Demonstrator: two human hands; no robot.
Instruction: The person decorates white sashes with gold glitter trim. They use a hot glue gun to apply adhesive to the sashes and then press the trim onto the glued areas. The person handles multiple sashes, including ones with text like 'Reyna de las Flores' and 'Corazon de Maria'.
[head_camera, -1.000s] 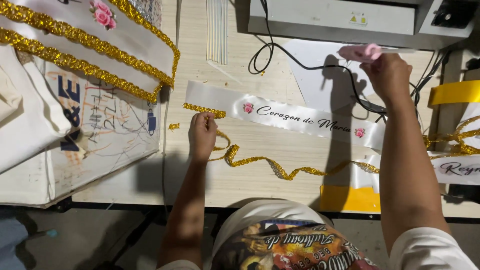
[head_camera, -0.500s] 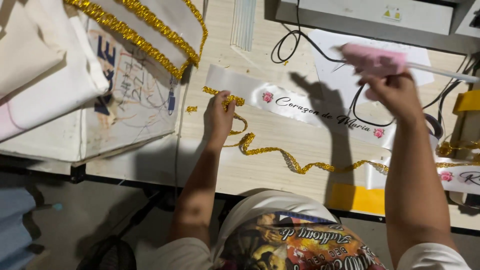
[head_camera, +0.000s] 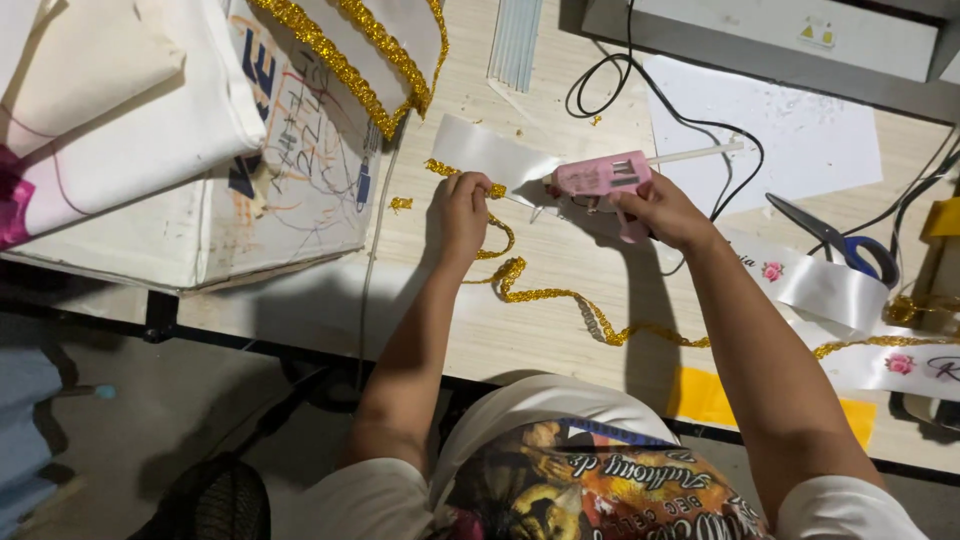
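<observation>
White satin ribbon (head_camera: 490, 152), smooth and faintly glossy, lies on the pale wooden table (head_camera: 560, 250), its near end pinned under the left hand (head_camera: 462, 212), whose fingers are pressed together onto the ribbon's edge and the start of a gold glitter trim (head_camera: 560, 298). A second ago the right hand (head_camera: 665, 210) was raised over the far side of the table with a pink glue gun (head_camera: 600, 178) held clear of the work; now it has come down and across, and the gun's nozzle meets the ribbon just beside the left fingertips, so glue seems about to go down where trim meets satin. The right fingers are wrapped tight around the gun's grip. A translucent glue stick (head_camera: 695, 153) juts from its back, and a black cord (head_camera: 690, 125) loops away behind it. The trim, rough and sparkling, snakes in loose curves toward the right, where more ribbon with small pink roses (head_camera: 830, 290) lies crumpled. Scissors with blue handles (head_camera: 840, 240) rest near it. At far left sits a scribbled cardboard box (head_camera: 300, 170) under folded cream cloth (head_camera: 120, 110), with gold-edged sashes (head_camera: 390, 50) draped above.
</observation>
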